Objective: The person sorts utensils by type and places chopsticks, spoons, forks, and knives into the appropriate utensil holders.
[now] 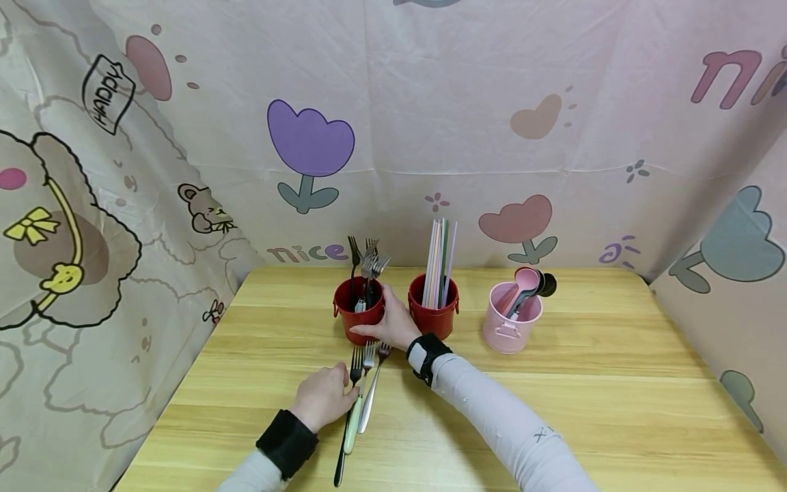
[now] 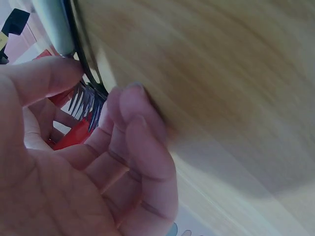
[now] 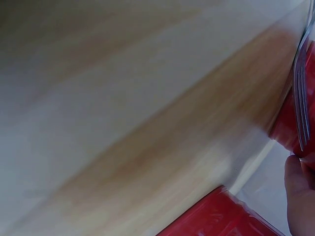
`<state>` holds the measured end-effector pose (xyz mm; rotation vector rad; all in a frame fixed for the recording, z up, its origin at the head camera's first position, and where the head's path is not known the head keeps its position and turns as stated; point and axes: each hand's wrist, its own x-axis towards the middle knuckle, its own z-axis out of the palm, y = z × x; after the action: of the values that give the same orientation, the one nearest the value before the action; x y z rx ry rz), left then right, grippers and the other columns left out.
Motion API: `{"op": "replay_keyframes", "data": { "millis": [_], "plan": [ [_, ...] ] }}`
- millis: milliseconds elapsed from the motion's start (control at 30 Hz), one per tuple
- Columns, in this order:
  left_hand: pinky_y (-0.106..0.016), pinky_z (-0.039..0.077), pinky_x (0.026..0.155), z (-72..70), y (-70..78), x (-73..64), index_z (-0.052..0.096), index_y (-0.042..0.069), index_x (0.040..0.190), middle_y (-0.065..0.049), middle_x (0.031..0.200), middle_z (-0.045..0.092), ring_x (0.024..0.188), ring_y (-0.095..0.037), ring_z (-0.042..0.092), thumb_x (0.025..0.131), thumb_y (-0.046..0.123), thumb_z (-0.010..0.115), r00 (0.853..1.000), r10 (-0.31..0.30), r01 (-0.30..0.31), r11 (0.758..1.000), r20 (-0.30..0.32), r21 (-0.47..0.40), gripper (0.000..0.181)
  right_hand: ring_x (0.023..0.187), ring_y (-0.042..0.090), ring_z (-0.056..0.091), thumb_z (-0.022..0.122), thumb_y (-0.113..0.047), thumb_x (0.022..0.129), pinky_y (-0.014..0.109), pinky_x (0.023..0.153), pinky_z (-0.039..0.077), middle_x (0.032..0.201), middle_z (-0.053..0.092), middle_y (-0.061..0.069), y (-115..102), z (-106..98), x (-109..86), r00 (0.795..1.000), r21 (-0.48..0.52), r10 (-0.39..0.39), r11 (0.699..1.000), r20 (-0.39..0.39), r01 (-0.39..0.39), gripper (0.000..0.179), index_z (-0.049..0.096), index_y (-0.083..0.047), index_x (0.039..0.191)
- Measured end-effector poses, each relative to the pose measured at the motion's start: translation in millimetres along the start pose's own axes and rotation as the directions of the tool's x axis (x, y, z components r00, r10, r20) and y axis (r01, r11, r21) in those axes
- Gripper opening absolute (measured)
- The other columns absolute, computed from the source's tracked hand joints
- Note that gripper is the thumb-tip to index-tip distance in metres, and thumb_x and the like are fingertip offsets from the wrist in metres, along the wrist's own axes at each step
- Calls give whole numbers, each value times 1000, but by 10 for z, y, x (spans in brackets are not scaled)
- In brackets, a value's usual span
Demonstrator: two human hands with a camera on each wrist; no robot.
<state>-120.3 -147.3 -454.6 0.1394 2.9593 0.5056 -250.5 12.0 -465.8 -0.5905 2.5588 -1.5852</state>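
My left hand (image 1: 324, 396) pinches a black fork (image 1: 341, 459) between thumb and curled fingers. Beside it lie a green-handled fork (image 1: 353, 425) and a silver fork (image 1: 369, 402), with tines toward the left red bucket (image 1: 356, 333). My right hand (image 1: 398, 324) grips that bucket, thumb across its front and fingers round its right side, mostly hidden. Several upright forks (image 1: 369, 263) stand in the bucket. In the left wrist view the black fork (image 2: 84, 64) runs between thumb and fingertips. Fork tines (image 3: 301, 108) show against red in the right wrist view.
A second red bucket (image 1: 434, 320) holding several pastel straws (image 1: 439, 263) stands just right of my right hand. Farther right, a pink bucket (image 1: 509, 335) holds several spoons (image 1: 526, 281). The wooden table (image 1: 584, 410) meets a printed cloth backdrop (image 1: 418, 123) behind.
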Motion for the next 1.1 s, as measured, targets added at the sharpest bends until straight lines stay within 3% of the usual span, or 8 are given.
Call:
{"op": "replay_keyframes", "data": {
  "millis": [333, 567, 1100],
  "plan": [
    [-25, 30, 47, 25, -5, 2, 55, 14, 64, 3, 58, 46, 50, -13, 44, 90, 19, 70, 1000, -21, 22, 998, 17, -56, 30, 135, 21, 55, 89, -35, 77, 42, 114, 46, 150, 53, 4, -8, -9, -5, 1000, 7, 3, 1000, 3, -3, 97, 30, -19, 152],
    [-24, 26, 45, 31, 6, 10, 50, 14, 54, 6, 52, 37, 46, -12, 41, 88, 21, 72, 999, -43, 43, 998, 6, -41, 41, 135, 22, 55, 89, -36, 76, 43, 114, 46, 150, 53, 4, 1, -6, -4, 1000, 10, 3, 1000, 5, -3, 97, 31, -19, 152],
    [-24, 24, 46, 16, -26, 14, 45, 15, 50, 8, 50, 32, 45, -11, 36, 83, 19, 72, 1000, -30, 30, 998, 2, -55, 43, 136, 23, 55, 88, -38, 77, 44, 114, 46, 151, 52, 6, 12, -7, 1, 1000, -4, -6, 1000, 5, 6, 98, 30, -18, 152]
  ]
}}
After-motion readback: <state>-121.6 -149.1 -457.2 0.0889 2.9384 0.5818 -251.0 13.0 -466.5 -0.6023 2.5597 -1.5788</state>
